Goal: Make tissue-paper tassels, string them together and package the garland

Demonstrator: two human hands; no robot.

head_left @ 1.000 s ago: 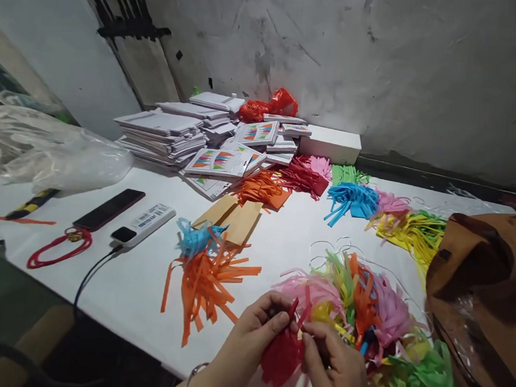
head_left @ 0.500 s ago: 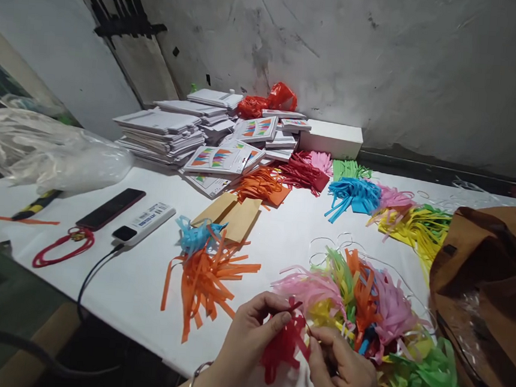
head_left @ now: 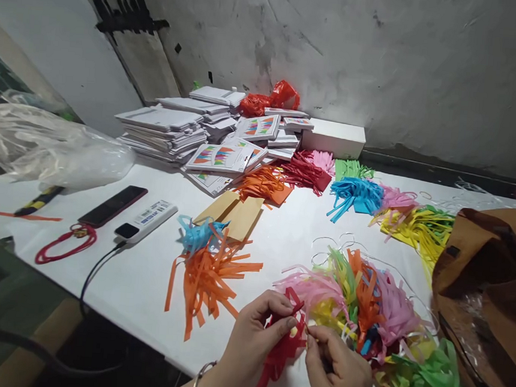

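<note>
My left hand [head_left: 264, 326], with a silver bangle at its wrist, pinches the top of a red tissue-paper tassel [head_left: 282, 358] whose strips hang down and spread below the fingers. Close by on the right, my right hand [head_left: 337, 369] is closed in a pinch by the tassel's top. A thin, dark sliver shows at its fingertips, too small to name. Just beyond both hands lies a heap of pink, yellow, green and orange tassels [head_left: 368, 299] with white string [head_left: 346, 240]. Left of my hands are an orange tassel [head_left: 207, 282] and a light blue tassel [head_left: 200, 233].
A phone [head_left: 112, 206] and a white corded device [head_left: 147, 223] lie left on the white table [head_left: 128, 284]. Stacked white packages [head_left: 160, 119], a white box [head_left: 332, 138] and bundled paper fringes [head_left: 357, 193] stand behind. A brown bag [head_left: 489, 286] borders the right side.
The red tassel has shifted and turned between my hands, with a strip now trailing toward the bottom edge. Both hands keep their pinch. The whole view has moved slightly.
</note>
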